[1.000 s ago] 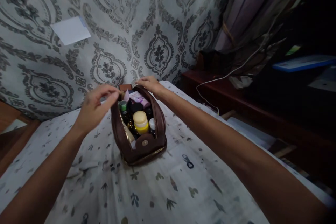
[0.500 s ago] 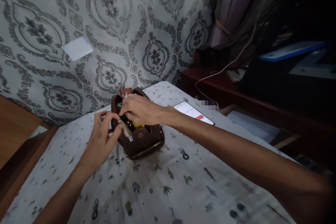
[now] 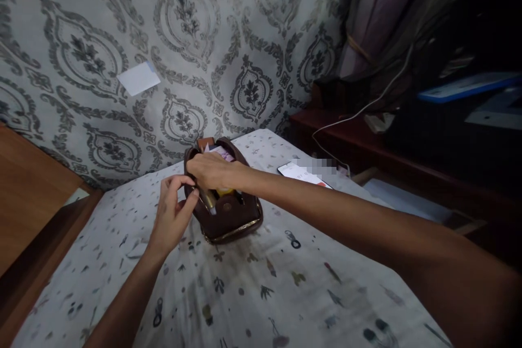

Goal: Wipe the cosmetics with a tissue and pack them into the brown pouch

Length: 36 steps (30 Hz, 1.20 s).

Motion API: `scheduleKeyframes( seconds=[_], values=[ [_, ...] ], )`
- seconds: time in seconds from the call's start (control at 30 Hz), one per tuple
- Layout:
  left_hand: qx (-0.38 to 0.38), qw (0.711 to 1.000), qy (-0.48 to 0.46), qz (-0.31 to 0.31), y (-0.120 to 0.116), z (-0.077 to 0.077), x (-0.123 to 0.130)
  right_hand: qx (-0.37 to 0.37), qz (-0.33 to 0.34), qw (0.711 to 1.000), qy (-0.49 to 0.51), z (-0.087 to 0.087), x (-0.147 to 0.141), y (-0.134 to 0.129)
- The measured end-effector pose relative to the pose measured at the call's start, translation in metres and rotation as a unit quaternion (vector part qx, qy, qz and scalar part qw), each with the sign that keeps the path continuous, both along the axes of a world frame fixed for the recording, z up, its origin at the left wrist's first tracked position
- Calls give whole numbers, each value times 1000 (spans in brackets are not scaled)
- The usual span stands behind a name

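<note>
A dark brown zippered bag (image 3: 230,223) stands unzipped on the patterned sheet, its opening facing up. My left hand (image 3: 175,212) pinches the bag's left rim between thumb and fingers. My right hand (image 3: 210,169) reaches down into the opening, its fingertips hidden inside, so I cannot see what they touch. Below that hand a gold-coloured tube (image 3: 210,199) lies along the bag's left inner side, and a yellow item (image 3: 225,192) shows beside it. Pinkish printed paper (image 3: 222,153) sticks up near the back of the opening.
A lit phone (image 3: 299,173) lies on the sheet to the right of the bag. Behind stands a patterned wall (image 3: 253,38) with a white card (image 3: 138,79) on it. A white cable (image 3: 359,111) runs over the dark red furniture at right. Wooden board edges the left.
My right hand has gone deeper into the bag, and its fingers have dropped out of sight. Pink paper behind it now shows more. My left hand stays at the rim; the view has shifted slightly.
</note>
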State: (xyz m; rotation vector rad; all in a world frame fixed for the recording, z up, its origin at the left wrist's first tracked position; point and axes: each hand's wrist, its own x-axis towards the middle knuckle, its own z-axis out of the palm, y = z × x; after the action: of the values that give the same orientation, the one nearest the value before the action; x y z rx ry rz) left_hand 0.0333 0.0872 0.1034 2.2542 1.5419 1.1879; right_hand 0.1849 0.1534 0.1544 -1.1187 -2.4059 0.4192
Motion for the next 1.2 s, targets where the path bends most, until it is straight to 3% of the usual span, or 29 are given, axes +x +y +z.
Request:
scheduleKeyframes(
  seconds=[0.1, 0.3, 0.53, 0.73, 0.93, 1.2],
  values=[
    [13, 1000, -7, -8, 1, -1, 0, 18, -12, 998, -67, 1, -1, -2],
    [19, 1000, -17, -18, 3, -4, -1, 6, -37, 993, -109, 2, -2, -11],
    [-4, 999, -36, -25, 1, -4, -1, 14, -87, 991, -96, -4, 1, -8],
    [-3, 999, -39, -21, -1, -12, 1, 35, -124, 988, -84, -5, 15, -22],
    [20, 999, 11, -23, -4, -19, 8, 46, -147, 988, -32, -16, 21, -29],
    [31, 991, 119, 44, -9, -16, 25, 88, -155, 984, -27, -26, 23, -31]
  ],
)
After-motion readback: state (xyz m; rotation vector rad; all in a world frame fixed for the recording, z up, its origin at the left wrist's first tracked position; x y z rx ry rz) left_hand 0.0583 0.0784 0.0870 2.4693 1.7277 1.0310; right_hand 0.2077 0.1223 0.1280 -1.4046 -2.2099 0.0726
